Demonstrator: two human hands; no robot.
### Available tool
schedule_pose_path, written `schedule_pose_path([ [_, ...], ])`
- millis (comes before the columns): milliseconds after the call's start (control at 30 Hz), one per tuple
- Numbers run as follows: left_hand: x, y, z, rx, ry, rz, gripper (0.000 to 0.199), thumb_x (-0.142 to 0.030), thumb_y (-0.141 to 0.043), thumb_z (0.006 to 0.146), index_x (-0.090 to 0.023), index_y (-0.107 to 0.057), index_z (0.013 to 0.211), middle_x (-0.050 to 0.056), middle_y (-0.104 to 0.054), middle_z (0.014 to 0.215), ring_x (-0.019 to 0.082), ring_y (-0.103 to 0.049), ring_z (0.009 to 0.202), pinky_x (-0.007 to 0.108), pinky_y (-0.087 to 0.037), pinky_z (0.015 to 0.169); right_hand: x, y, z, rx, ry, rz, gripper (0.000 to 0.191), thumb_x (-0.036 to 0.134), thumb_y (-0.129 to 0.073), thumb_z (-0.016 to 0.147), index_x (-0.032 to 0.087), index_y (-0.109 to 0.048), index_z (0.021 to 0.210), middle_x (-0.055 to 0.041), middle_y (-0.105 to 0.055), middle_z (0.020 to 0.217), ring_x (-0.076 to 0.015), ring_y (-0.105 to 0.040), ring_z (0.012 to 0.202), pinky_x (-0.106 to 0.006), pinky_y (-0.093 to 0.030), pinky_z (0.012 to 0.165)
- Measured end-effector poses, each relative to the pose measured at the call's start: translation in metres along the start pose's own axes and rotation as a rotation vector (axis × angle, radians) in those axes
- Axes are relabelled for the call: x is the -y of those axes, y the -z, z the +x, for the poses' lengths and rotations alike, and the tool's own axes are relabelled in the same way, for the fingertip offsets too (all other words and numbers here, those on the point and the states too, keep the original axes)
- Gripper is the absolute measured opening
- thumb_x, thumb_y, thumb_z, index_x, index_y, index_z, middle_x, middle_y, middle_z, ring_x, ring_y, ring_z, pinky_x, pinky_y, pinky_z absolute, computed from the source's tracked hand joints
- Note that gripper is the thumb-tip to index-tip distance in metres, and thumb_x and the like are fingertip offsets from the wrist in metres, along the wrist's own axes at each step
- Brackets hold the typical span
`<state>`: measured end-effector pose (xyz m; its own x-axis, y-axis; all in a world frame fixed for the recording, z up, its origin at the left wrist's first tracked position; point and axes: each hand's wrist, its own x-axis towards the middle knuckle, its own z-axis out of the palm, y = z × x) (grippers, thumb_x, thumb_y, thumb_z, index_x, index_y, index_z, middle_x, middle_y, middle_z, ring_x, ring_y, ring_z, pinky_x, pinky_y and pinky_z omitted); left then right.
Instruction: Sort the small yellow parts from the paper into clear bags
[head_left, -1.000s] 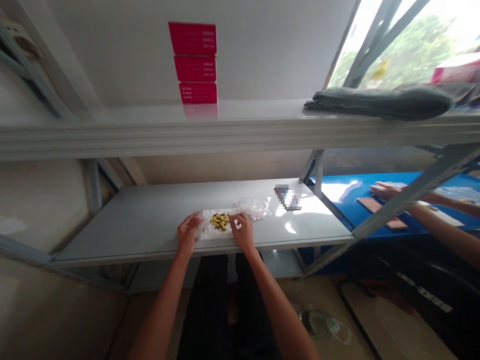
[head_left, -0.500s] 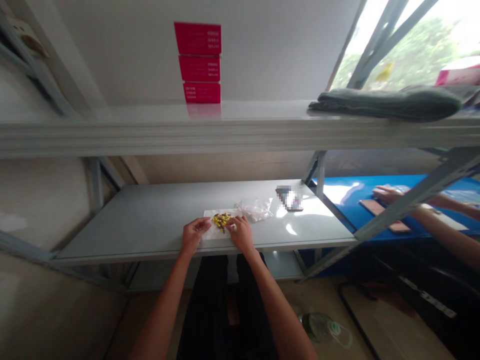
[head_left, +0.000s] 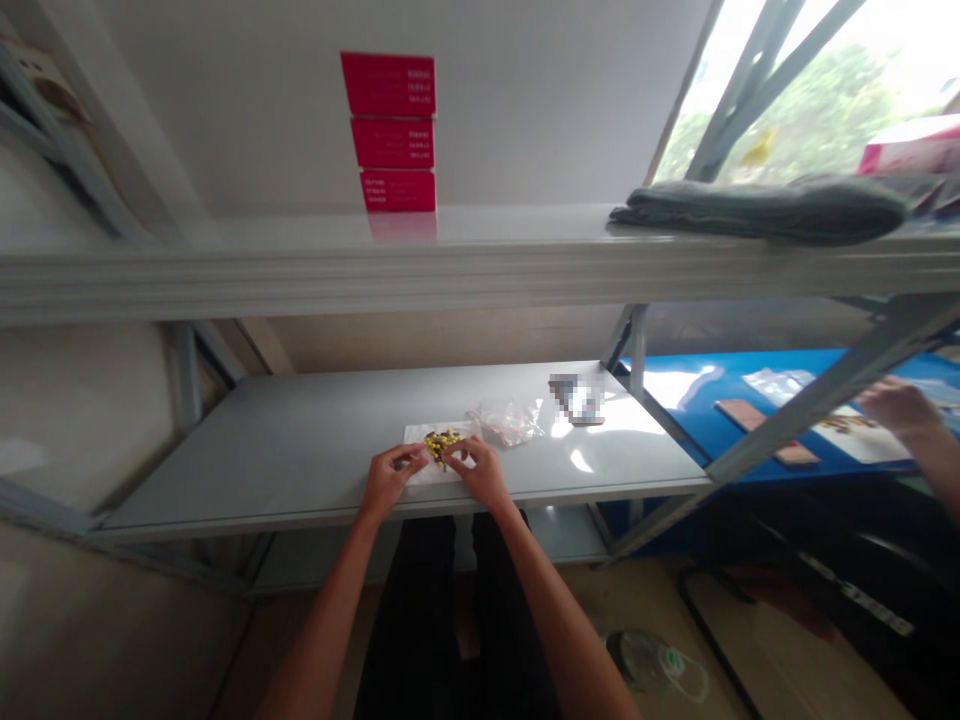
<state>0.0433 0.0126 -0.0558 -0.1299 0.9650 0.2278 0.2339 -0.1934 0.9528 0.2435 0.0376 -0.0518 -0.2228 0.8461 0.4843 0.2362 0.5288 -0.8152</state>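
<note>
A grey metal shelving unit point(head_left: 300, 265) fills the view, with three stacked red boxes point(head_left: 390, 130) and a folded grey cloth point(head_left: 757, 212) on its upper shelf. To the right, a co-worker's hand point(head_left: 896, 408) reaches over a blue worktop point(head_left: 825, 368). On the lower shelf point(head_left: 262, 480) lie a blurred object point(head_left: 577, 398), a clear plastic bag point(head_left: 510, 422) and, just beside the bag, a white sheet point(head_left: 418, 462). A heap of small yellow and dark pieces point(head_left: 442, 445) sits on the sheet, between the person's left hand point(head_left: 390, 480) and right hand point(head_left: 484, 472). Both grips curl inward, fingertips point(head_left: 459, 450) at the heap; whether either pinches any pieces is too small to tell.
</note>
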Motion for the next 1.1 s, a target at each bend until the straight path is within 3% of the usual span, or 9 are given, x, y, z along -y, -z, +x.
schedule_pose_path([
  [133, -0.01, -0.002, -0.001, 0.048, -0.038, 0.041, 0.029, -0.041, -0.081, 0.071, -0.021, -0.08, 0.092, 0.008, -0.079, 0.096, 0.024, -0.069, 0.085, 0.034, -0.052, 0.082, 0.004, 0.001, 0.0, 0.057, -0.012, 0.046, 0.008, 0.026, -0.07, 0.085, 0.023, -0.077, 0.087, -0.0021, -0.073, 0.086, -0.0161, -0.06, 0.074, -0.026, -0.045, 0.068],
  [267, -0.014, -0.005, 0.0, 0.093, -0.053, 0.01, 0.025, -0.037, -0.083, 0.068, -0.022, -0.081, 0.089, 0.008, -0.078, 0.094, 0.025, -0.07, 0.087, 0.034, -0.052, 0.084, 0.007, 0.0, -0.002, 0.104, -0.014, 0.014, 0.011, 0.03, -0.07, 0.086, 0.024, -0.078, 0.088, -0.0025, -0.073, 0.085, -0.0164, -0.061, 0.072, -0.028, -0.047, 0.069],
  [400, -0.009, -0.005, 0.002, 0.035, 0.01, -0.071, 0.027, -0.037, -0.086, 0.065, -0.02, -0.08, 0.086, 0.009, -0.078, 0.093, 0.026, -0.07, 0.09, 0.035, -0.052, 0.085, 0.011, 0.001, -0.004, 0.164, 0.0, 0.06, 0.019, 0.03, -0.063, 0.091, 0.026, -0.077, 0.103, -0.0038, -0.076, 0.099, -0.0174, -0.063, 0.079, -0.026, -0.047, 0.067],
  [500, -0.002, -0.003, 0.004, -0.137, 0.067, -0.24, 0.037, -0.041, -0.086, 0.065, -0.018, -0.078, 0.092, 0.009, -0.078, 0.095, 0.024, -0.071, 0.09, 0.034, -0.053, 0.084, 0.008, 0.003, -0.006, -0.037, -0.022, 0.025, 0.025, 0.025, -0.054, 0.093, 0.023, -0.075, 0.107, -0.0064, -0.074, 0.106, -0.0177, -0.062, 0.08, -0.027, -0.047, 0.068],
  [600, 0.003, 0.0, 0.005, -0.302, 0.103, -0.457, 0.056, -0.044, -0.088, 0.062, -0.016, -0.073, 0.107, 0.008, -0.078, 0.092, 0.022, -0.072, 0.086, 0.033, -0.054, 0.081, -0.001, 0.004, -0.007, -0.298, -0.111, -0.157, 0.026, 0.015, -0.051, 0.087, 0.019, -0.074, 0.097, -0.0067, -0.07, 0.091, -0.0186, -0.057, 0.074, -0.031, -0.046, 0.071],
  [667, 0.004, 0.002, 0.006, -0.328, 0.131, -0.522, 0.062, -0.045, -0.089, 0.059, -0.014, -0.071, 0.11, 0.008, -0.077, 0.089, 0.022, -0.072, 0.084, 0.033, -0.054, 0.08, -0.007, 0.002, -0.007, -0.333, -0.142, -0.278, 0.023, 0.013, -0.054, 0.082, 0.02, -0.074, 0.092, -0.0064, -0.067, 0.088, -0.0208, -0.057, 0.079, -0.034, -0.046, 0.079],
  [767, 0.002, 0.002, 0.005, -0.29, 0.129, -0.507, 0.054, -0.044, -0.09, 0.059, -0.014, -0.072, 0.1, 0.01, -0.077, 0.091, 0.022, -0.072, 0.087, 0.033, -0.054, 0.082, -0.014, -0.003, -0.006, -0.282, -0.136, -0.406, 0.016, 0.013, -0.06, 0.081, 0.02, -0.074, 0.083, -0.0086, -0.065, 0.093, -0.0253, -0.056, 0.095, -0.038, -0.043, 0.092],
  [867, 0.0, 0.0, 0.003, -0.219, 0.083, -0.427, 0.046, -0.042, -0.089, 0.061, -0.016, -0.073, 0.095, 0.009, -0.077, 0.094, 0.023, -0.071, 0.09, 0.033, -0.054, 0.085, -0.018, -0.006, -0.006, -0.256, -0.15, -0.49, 0.016, 0.013, -0.061, 0.084, 0.02, -0.073, 0.078, -0.0105, -0.064, 0.095, -0.0273, -0.055, 0.099, -0.041, -0.041, 0.097],
  [1100, 0.0, -0.002, 0.001, -0.098, 0.056, -0.209, 0.036, -0.04, -0.086, 0.065, -0.018, -0.076, 0.091, 0.008, -0.076, 0.093, 0.022, -0.069, 0.088, 0.031, -0.052, 0.082, -0.018, -0.007, -0.006, -0.207, -0.128, -0.51, 0.018, 0.011, -0.055, 0.089, 0.021, -0.069, 0.083, -0.0104, -0.066, 0.092, -0.0284, -0.055, 0.097, -0.04, -0.043, 0.089],
])
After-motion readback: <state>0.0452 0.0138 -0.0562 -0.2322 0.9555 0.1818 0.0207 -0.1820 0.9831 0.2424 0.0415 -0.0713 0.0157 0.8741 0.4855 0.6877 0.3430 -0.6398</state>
